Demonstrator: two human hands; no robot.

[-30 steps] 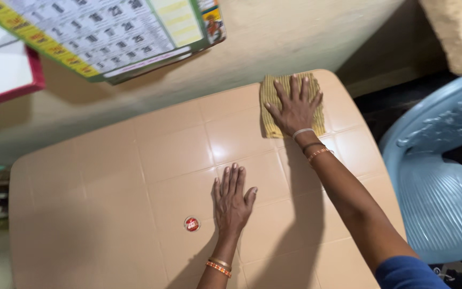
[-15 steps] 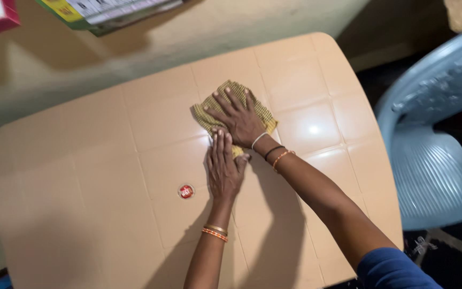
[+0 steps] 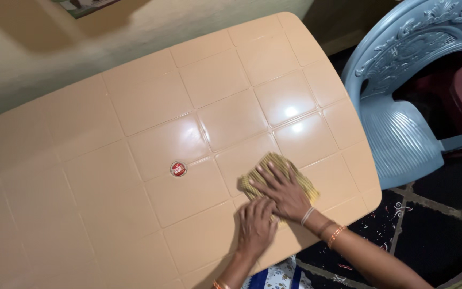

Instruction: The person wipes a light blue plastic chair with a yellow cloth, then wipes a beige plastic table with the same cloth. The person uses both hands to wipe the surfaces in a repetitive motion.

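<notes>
Closest to the camera, both hands are down flat near the front edge of the table (image 3: 135, 107) — the left hand (image 3: 255, 227) has its fingers together, palm on the surface, tips just touching the edge of the yellow checked cloth (image 3: 300, 179). The right hand (image 3: 282, 190) sits spread wide right on top of that cloth, fingers fanned out so the whole rag stays pinned flat against the tabletop instead of bunching up; neither hand is gripping anything, it's all palm pressure. Looks like the left one is there more to brace than to hold. A bit further out there's a small round red sticker (image 3: 178, 169) in the middle of the beige, tile-patterned top, well apart from the cloth. Past the far right corner a grey-blue plastic chair (image 3: 402, 134) stands just beside the table, and the cream wall (image 3: 28, 59) runs along the back edge.
</notes>
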